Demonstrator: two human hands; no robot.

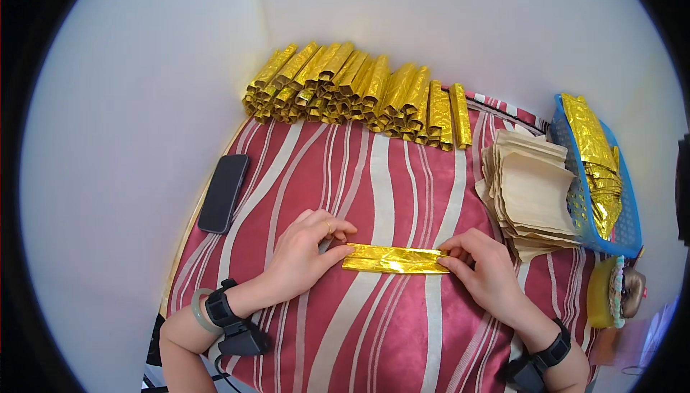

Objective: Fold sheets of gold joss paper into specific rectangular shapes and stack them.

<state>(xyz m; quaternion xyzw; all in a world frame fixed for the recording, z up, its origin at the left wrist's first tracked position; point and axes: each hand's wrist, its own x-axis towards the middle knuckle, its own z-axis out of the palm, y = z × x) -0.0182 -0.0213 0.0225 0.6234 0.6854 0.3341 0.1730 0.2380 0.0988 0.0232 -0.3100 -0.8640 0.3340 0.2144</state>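
Observation:
A narrow folded strip of shiny gold foil paper lies crosswise in front of me on the striped cloth. At its left end my left hand has the thumb and a finger closed on the edge. My right hand pinches the other end between thumb and curled fingers. Beyond the hands, many gold paper rolls with open ends are stacked in a long pile. To the right sits a stack of tan paper sheets, fanned unevenly.
A blue plastic basket at the right holds folded gold foil paper. Near it stands a yellow container. A dark phone lies at the left edge. Red-and-white striped cloth covers the surface, with pale walls behind.

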